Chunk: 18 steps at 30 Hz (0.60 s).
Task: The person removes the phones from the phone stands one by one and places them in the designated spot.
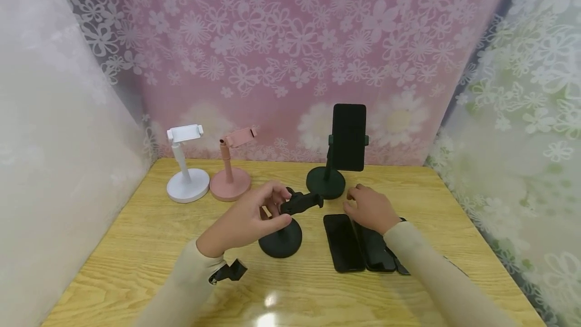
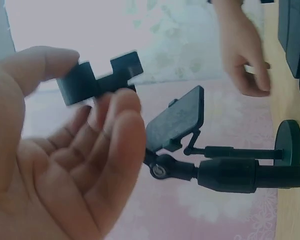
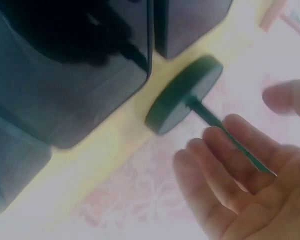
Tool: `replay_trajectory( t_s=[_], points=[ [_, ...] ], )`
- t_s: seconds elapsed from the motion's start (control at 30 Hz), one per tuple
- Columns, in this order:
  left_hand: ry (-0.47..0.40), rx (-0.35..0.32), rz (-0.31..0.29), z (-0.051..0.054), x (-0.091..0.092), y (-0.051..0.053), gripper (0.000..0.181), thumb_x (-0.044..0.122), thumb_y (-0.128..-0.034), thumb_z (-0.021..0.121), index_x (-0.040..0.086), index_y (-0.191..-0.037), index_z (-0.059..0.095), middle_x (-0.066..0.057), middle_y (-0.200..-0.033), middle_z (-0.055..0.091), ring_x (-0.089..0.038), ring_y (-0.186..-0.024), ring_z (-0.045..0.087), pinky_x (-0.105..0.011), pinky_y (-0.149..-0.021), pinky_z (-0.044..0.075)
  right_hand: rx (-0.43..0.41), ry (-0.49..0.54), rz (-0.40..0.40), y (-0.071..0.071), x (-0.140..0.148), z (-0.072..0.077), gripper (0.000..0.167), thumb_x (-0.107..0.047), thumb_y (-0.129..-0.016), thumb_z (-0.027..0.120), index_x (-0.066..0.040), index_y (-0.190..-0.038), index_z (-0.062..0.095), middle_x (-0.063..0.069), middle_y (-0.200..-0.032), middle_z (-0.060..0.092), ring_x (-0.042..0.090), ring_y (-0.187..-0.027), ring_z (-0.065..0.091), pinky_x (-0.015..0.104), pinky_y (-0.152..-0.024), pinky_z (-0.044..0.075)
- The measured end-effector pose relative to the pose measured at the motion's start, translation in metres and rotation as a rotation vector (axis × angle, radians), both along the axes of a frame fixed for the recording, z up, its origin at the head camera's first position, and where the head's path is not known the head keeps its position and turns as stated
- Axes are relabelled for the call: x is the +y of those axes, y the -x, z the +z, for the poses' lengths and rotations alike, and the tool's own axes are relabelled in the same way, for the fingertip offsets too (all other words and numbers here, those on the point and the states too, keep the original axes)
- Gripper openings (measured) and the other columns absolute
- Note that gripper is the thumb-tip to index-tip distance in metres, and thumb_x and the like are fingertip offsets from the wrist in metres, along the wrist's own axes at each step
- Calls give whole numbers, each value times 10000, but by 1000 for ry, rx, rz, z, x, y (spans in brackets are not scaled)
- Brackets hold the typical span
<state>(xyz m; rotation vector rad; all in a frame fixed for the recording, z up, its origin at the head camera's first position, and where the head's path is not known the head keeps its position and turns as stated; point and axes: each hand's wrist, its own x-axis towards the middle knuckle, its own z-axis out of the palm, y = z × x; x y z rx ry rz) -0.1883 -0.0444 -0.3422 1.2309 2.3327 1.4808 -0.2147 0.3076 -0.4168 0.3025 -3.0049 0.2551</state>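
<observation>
Left of dark phones (image 1: 343, 242), a black stand (image 1: 289, 233), probably light and stiff, best steadied at its base (image 1: 278, 248), has its clamp (image 1: 303, 203) pinched by the left grip (image 1: 248, 218); the right grip (image 1: 371, 209), thumb apart, holds nothing.

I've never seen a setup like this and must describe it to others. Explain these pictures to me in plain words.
There is no machine here: a person's bare left hand and right hand do the work. The wide picture is taken from the head, the other two from the left and right wrists. On the wooden table are a white stand, a pink stand, a dark green stand bearing a phone, and a black stand. Several dark phones lie flat, partly hidden by the right arm. The left hand holds the black stand's clamp; the right hand, near the phones, holds nothing.
</observation>
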Motion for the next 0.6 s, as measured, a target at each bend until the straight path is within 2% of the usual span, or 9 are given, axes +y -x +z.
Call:
replay_trajectory(
  t_s=[0.17, 0.33, 0.47, 0.6],
  points=[
    [36, -12, 139, 8, -1, -13, 272, 320, -967, 755, 238, -1208, 660, 94, -1078, 670, -90, -896, 670, -343, -743, 572, 76, 105, -46, 0, 20, 13, 241, -280, -1021, 594, -70, -1095, 688, 110, -1016, 636, 225, -794, 607, 472, -708, 554],
    [13, -13, 243, 11, 2, -19, 269, 326, -962, 762, 213, -1200, 705, 84, -1004, 701, -96, -893, 674, -345, -749, 563, 105, 166, -73, -1, 32, 20, 282, -288, -1029, 555, -50, -1127, 671, 146, -1064, 640, 275, -877, 618, 510, -776, 552],
    [-83, -31, 298, 10, 6, -14, 281, 253, -987, 737, 153, -1248, 711, 27, -1008, 702, -121, -923, 677, -315, -794, 573, 96, 182, -83, -4, 36, 21, 306, -295, -1034, 545, -38, -1153, 663, 153, -1091, 640, 295, -926, 626, 531, -809, 555],
    [-185, -41, 324, 7, 9, -1, 301, 177, -1006, 707, 57, -1282, 696, -54, -1035, 716, -171, -940, 685, -284, -823, 576, 95, 207, -85, -7, 38, 23, 330, -295, -1034, 549, -19, -1182, 653, 163, -1111, 644, 313, -949, 631, 545, -827, 554]
  ],
)
